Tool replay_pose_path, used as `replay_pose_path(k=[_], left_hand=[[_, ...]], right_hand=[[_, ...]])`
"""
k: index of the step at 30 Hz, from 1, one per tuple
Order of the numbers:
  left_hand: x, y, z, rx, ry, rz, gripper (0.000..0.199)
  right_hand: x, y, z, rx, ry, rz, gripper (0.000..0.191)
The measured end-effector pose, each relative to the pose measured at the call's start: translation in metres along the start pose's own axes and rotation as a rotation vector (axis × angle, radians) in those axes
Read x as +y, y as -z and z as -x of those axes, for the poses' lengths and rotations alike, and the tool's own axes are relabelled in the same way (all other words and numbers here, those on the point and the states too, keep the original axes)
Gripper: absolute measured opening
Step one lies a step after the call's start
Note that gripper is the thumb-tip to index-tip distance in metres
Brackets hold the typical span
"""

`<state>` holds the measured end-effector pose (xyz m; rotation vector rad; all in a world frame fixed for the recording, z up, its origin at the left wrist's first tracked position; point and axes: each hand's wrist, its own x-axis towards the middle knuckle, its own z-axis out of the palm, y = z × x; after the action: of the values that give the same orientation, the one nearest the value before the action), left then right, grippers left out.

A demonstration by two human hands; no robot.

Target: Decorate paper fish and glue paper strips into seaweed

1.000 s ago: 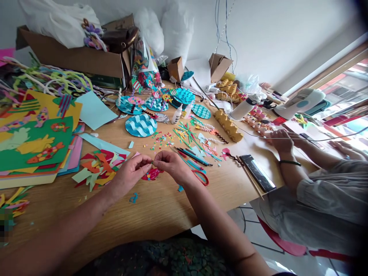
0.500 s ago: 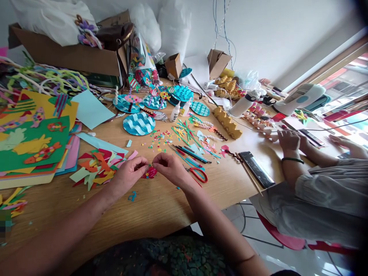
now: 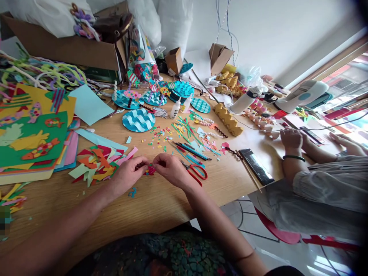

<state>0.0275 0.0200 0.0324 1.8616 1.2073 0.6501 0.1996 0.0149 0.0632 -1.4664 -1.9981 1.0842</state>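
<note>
A small red paper cutout with coloured dots (image 3: 150, 170) is between my two hands, low over the wooden table. My left hand (image 3: 131, 171) is closed in a pinch at its left edge. From the other side, my right hand (image 3: 170, 169) pinches with thumb and forefinger at its upper right. What the fingertips hold is too small to make out. Red-handled scissors (image 3: 198, 171) lie just right of my right hand. Beside my left hand is a heap of coloured paper scraps (image 3: 94, 163). Tiny paper dots (image 3: 161, 136) are scattered beyond the hands.
Pencils (image 3: 192, 150), two white glue bottles (image 3: 175, 109) and blue wavy paper discs (image 3: 138, 120) are farther back. Stacked coloured paper (image 3: 31, 153) lies left. At the right, a co-worker's hands (image 3: 291, 140) rest on the table near a black case (image 3: 255, 166).
My hands stay pinched close together over the red cutout, and less of it shows between them. The view has shifted slightly.
</note>
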Motion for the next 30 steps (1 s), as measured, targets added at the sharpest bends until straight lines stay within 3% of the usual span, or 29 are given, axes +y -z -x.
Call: replay_pose_path(k=[5, 12, 30], left_hand=[[-0.009, 0.002, 0.010, 0.106, -0.160, -0.238, 0.017], [-0.025, -0.010, 0.019, 0.152, -0.388, -0.415, 0.024], [-0.026, -0.011, 0.024, 0.116, -0.374, -0.502, 0.028]], right_hand=[[0.007, -0.010, 0.005, 0.012, -0.047, 0.124, 0.011], [0.011, -0.029, 0.005, 0.010, -0.080, 0.353, 0.015], [0.004, -0.035, 0.005, -0.027, -0.144, 0.515, 0.022]])
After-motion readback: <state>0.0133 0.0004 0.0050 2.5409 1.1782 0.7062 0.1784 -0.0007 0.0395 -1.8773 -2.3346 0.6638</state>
